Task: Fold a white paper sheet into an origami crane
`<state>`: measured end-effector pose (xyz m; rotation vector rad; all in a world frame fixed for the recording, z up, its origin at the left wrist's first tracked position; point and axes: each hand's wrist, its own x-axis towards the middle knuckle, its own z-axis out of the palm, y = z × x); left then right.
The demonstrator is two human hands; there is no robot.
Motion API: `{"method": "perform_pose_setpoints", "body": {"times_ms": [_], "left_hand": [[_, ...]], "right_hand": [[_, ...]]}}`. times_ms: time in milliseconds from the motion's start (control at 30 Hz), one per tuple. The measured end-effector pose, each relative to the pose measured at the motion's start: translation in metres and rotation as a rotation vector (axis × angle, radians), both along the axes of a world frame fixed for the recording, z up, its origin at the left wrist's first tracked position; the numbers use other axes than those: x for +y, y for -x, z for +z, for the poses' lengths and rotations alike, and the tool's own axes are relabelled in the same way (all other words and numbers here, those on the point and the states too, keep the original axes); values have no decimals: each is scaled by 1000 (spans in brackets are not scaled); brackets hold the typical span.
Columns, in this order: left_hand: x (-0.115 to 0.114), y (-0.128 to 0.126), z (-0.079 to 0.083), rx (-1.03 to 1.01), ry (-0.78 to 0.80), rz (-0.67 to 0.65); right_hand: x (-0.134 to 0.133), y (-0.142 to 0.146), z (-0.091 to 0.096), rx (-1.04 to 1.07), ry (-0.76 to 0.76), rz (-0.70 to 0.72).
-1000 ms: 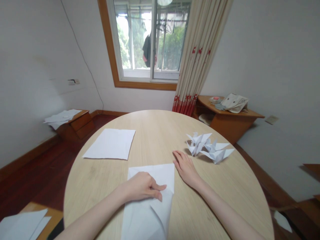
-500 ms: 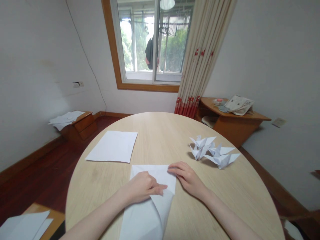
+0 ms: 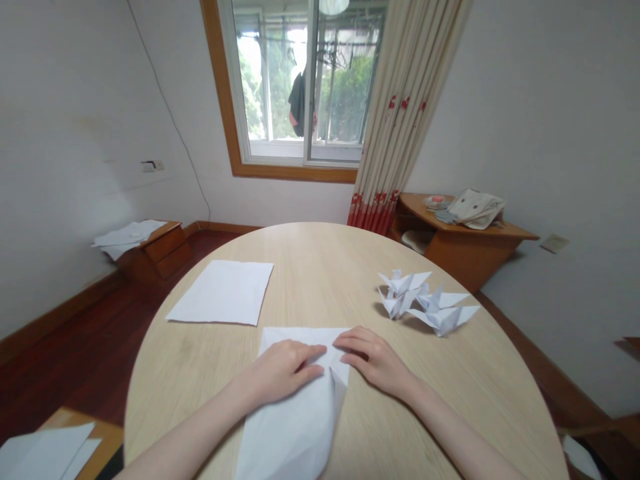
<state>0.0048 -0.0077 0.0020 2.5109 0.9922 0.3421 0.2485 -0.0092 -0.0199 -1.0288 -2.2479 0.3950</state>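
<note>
A partly folded sheet of white paper lies on the table in front of me, its lower end running out of view. My left hand rests across its upper part, index finger and thumb stretched out and apart. At the upper right corner, my right hand has its fingertips on the paper, with the thumb lower on the right edge. A loose flap of paper stands slightly raised below the fingertips of both hands. The underside of the folds is hidden.
Another white square sheet lies at the table's left. Several folded paper cranes cluster at the right. The round wooden table faces a window and curtain. More sheets lie on a lower surface at the bottom left.
My left fingers have moved slightly up and the index finger has straightened. The flap's tip has shifted up and to the right. My right thumb now shows apart from its fingers.
</note>
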Motion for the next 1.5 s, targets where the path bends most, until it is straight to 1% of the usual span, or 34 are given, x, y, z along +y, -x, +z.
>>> {"method": "perform_pose_setpoints", "body": {"times_ms": [133,267,500,733,900,1100,1267,1400,1500], "left_hand": [[0,0,-2,-26,20,16],[0,1,-1,-2,14,-5],[2,0,-3,-12,23,-41],[3,0,-6,-55,-2,-59],[2,0,-6,-52,-83,-57],[1,-1,-3,-17,-176,-40],[1,-2,0,14,-211,-36],[-1,-3,0,-23,-222,-72],[-5,-5,0,-87,-185,-128]], "right_hand": [[-1,0,1,40,-40,-17],[-4,0,4,74,-86,-43],[-5,-2,7,34,-93,-68],[-5,-2,7,6,-34,-33],[-4,-2,5,-22,-2,-24],[-4,-2,8,-4,66,36],[-6,-3,9,-83,126,32],[-6,-4,4,-162,141,17],[-4,-5,2,-199,134,-8]]}}
